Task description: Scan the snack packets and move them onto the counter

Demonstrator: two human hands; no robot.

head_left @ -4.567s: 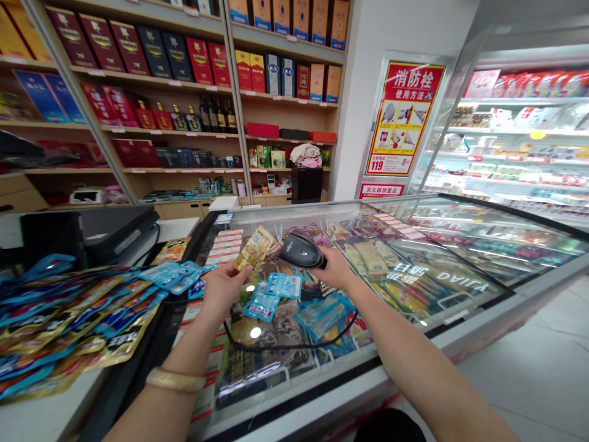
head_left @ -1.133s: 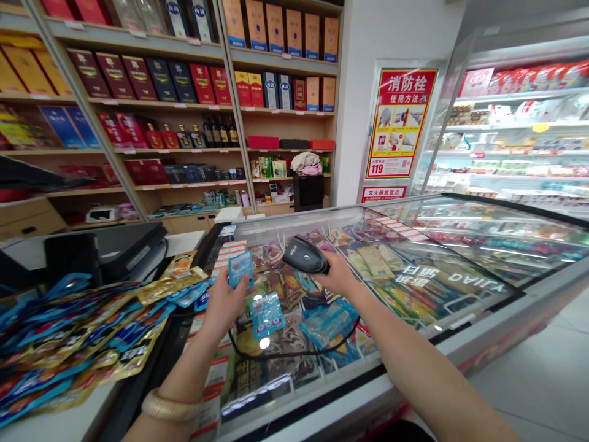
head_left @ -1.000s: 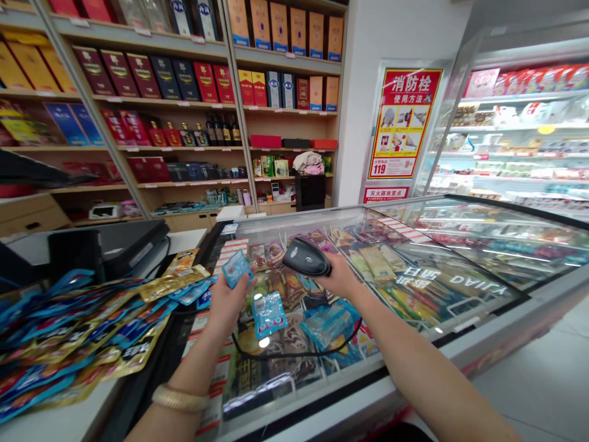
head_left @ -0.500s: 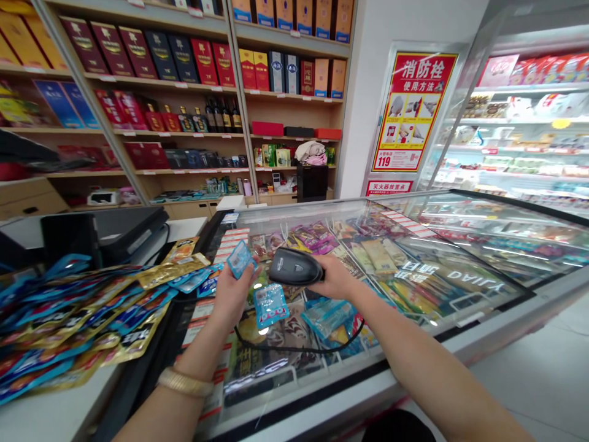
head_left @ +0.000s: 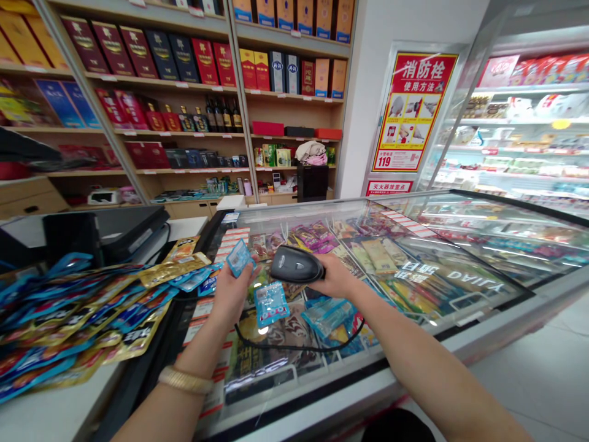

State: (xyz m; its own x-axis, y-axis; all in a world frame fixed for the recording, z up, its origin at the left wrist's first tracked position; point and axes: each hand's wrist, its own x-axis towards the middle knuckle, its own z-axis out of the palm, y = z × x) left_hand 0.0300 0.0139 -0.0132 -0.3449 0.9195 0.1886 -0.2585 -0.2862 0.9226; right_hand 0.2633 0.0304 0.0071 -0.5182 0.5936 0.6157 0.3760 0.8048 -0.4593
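Observation:
My left hand (head_left: 234,290) pinches a small blue snack packet (head_left: 240,258) and holds it up above the glass. In my right hand (head_left: 335,274) is a black handheld barcode scanner (head_left: 297,264), its head pointing left at the packet with a small gap between them. A black cable (head_left: 294,348) loops below the scanner over the glass. Another blue packet (head_left: 271,303) lies on the glass lid beneath the scanner. To my left, a spread heap of gold and blue snack packets (head_left: 96,313) covers the counter.
The glass-topped chest freezer (head_left: 460,307) holds many wrapped ice creams under its lid. A dark flat machine (head_left: 133,230) stands on the counter at left. Shelves of boxed bottles (head_left: 184,80) line the back wall, and a lit display fridge (head_left: 529,135) stands at right.
Almost nothing differs. Both hands, the held packet and the scanner stay in nearly the same place, with only a very slight shift in view.

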